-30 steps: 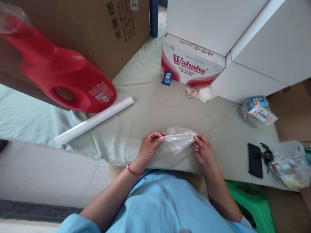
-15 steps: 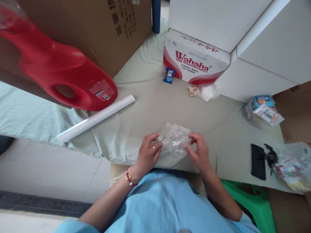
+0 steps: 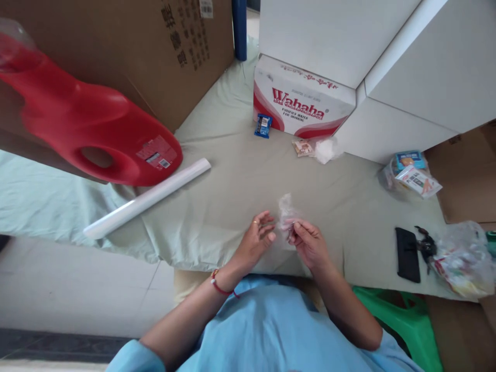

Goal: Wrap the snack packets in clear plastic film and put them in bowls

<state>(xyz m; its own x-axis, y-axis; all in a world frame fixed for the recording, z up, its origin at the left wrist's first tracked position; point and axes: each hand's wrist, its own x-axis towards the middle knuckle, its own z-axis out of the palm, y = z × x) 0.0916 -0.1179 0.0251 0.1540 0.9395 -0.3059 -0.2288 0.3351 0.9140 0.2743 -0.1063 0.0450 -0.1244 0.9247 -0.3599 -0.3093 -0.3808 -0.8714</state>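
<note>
Head view, and we see plastic (image 3: 285,208) pinched in the right hand (image 3: 310,245), bunched beyond its thumb and fingertips, over the cloth (image 3: 236,181). Just beside it, we have the left hand (image 3: 253,242), fingers loosely parted.

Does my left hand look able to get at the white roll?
Probably yes: your left hand looks open, and only cloth shows between it and the white roll; your right hand holds the plastic bag.
</note>
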